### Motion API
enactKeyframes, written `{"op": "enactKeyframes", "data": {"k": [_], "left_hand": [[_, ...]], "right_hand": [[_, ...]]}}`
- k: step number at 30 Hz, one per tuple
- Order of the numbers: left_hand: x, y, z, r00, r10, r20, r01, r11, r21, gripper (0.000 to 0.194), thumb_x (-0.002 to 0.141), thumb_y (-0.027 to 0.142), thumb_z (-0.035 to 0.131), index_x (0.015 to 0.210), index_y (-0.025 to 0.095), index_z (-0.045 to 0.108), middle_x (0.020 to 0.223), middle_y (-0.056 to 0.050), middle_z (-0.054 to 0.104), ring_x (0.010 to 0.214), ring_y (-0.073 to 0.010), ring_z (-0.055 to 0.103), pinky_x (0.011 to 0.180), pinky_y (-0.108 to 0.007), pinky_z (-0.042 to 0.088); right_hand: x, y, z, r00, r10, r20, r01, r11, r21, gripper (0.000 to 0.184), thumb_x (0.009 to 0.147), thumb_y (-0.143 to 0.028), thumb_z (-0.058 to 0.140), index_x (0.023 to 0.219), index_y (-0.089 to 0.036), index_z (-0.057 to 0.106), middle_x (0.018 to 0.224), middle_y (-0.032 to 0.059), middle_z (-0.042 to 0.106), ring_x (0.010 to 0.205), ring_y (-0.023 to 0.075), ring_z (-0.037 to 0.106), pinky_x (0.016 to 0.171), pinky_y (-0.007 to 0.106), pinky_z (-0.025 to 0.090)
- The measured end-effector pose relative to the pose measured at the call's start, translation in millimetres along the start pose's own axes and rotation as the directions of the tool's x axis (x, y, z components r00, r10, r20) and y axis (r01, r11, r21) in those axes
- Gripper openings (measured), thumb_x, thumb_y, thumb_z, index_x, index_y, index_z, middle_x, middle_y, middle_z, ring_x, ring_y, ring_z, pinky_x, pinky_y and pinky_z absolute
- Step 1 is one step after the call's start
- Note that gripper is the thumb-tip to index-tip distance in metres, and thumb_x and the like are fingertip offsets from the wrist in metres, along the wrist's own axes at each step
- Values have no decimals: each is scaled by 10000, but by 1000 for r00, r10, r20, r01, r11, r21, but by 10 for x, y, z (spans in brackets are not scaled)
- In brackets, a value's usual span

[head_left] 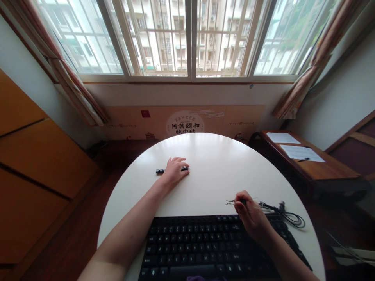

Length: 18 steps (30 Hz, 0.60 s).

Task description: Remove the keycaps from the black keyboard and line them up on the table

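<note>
A black keyboard (193,248) lies along the near side of the round white table, its top row partly lacking keycaps. Beyond it, my left hand (175,171) rests with fingers spread over a short row of black keycaps (159,171), hiding the middle of the row. The thumb and fingertips are at the row's right end. Closed in a fist, my right hand (249,210) grips a thin wire keycap puller (230,202) just above the keyboard's upper right edge. The puller's wire prongs point left, and nothing shows between them.
A coiled black cable (294,220) lies right of my right hand. To the right stands a wooden table (331,168) with paper sheets (303,153) and pens. Orange cabinets (38,156) are at left; a barred window (190,39) is ahead.
</note>
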<state>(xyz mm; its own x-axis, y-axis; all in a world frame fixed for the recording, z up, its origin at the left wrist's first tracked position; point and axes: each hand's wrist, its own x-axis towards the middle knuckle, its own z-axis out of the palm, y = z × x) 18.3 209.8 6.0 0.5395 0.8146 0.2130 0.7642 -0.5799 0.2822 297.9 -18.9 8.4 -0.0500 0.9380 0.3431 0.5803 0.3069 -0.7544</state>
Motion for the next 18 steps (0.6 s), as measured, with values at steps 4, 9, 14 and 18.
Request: {"op": "enactKeyframes", "data": {"k": [4, 9, 14, 18], "left_hand": [[4, 1, -5, 1000, -22, 16, 22, 999, 24, 217, 811, 400, 706, 989, 283, 746, 1358, -82, 594, 1312, -322, 457, 1137, -647, 185], [-1, 279, -303, 1000, -2, 22, 0, 996, 91, 472, 824, 559, 658, 1165, 235, 687, 1421, -132, 532, 1347, -337, 418, 1132, -594, 252], [-251, 1156, -753, 980, 173, 95, -178, 983, 49, 470, 973, 556, 399, 1080, 219, 709, 1178, -78, 684, 1090, -254, 610, 931, -396, 478], [-482, 1672, -558, 924, 144, 355, -203, 970, 134, 362, 971, 341, 421, 863, 169, 721, 881, -95, 727, 810, -232, 676, 700, -322, 516]], "right_hand": [[-8, 0, -12, 1000, 7, 5, -7, 1000, 12, 271, 1030, -426, 343, 900, -217, 454, 642, -30, 454, 530, 139, 437, 533, 269, 353], [-56, -3, -36, 996, 37, 85, -47, 991, 123, 294, 1031, -464, 339, 914, -218, 450, 668, -25, 450, 541, 133, 421, 520, 260, 340], [-61, -110, -15, 962, 40, 268, -86, 983, 164, 320, 1030, -496, 327, 927, -218, 447, 687, -21, 463, 577, 137, 434, 550, 263, 345], [-8, -206, 20, 946, 50, 321, -68, 997, 46, 301, 1031, -473, 328, 941, -211, 448, 680, -23, 475, 610, 150, 455, 603, 281, 350]]}}
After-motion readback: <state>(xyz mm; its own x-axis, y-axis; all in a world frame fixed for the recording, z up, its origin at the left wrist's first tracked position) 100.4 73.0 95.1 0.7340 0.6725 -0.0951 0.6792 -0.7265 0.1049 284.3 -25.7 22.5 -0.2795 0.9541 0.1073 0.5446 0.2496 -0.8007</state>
